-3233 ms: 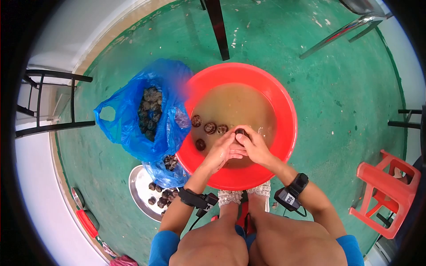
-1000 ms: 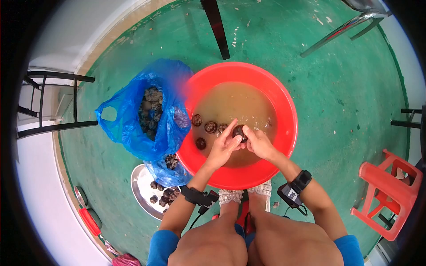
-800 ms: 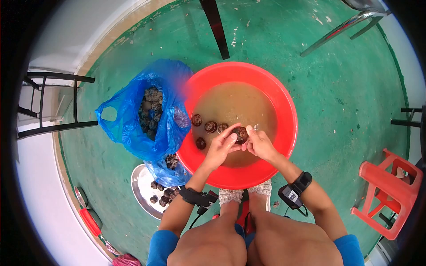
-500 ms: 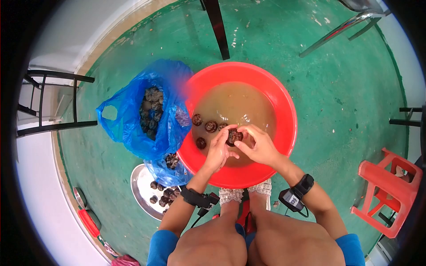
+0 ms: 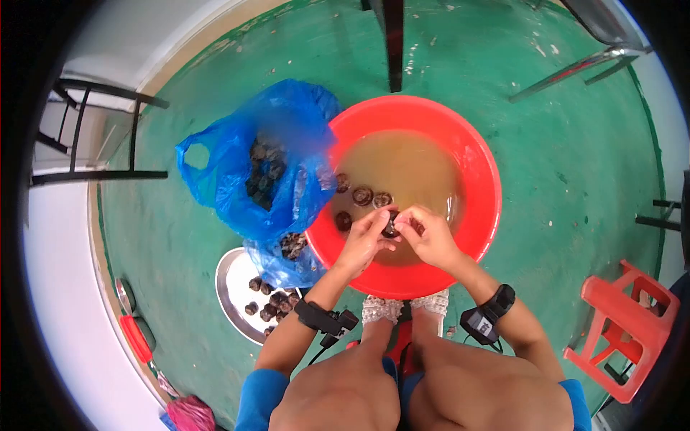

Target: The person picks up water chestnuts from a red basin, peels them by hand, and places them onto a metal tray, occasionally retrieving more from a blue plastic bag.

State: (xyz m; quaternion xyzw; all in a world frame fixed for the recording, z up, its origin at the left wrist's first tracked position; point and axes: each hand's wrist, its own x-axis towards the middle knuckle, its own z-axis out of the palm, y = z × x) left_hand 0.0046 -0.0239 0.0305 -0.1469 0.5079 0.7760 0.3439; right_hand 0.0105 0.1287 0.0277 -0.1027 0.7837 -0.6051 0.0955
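Observation:
Over the near side of a red basin (image 5: 483, 161), my left hand (image 5: 361, 243) grips a dark brown, roundish lump (image 5: 390, 225) with its fingers. From the other side, my right hand (image 5: 431, 238) pinches the same lump with thumb and fingers. Its exact kind is hard to tell, and fingers hide part of it. Murky brownish water (image 5: 410, 161) fills the bottom of the basin. Several similar dark round lumps (image 5: 362, 196) with ring-like markings sit in the water along the left side.
A blue plastic bag (image 5: 230, 190) of dark lumps stands left of the basin, with a smaller blue bag (image 5: 277, 271) below. A metal tray (image 5: 231, 294) holds more lumps. Right stands a red stool (image 5: 607, 302); a dark table leg (image 5: 394, 50) rises behind the basin.
The view has shifted slightly, so the basin and bags appear farther right. My right fingers have closed in more over the lump, which is turned and more covered than before.

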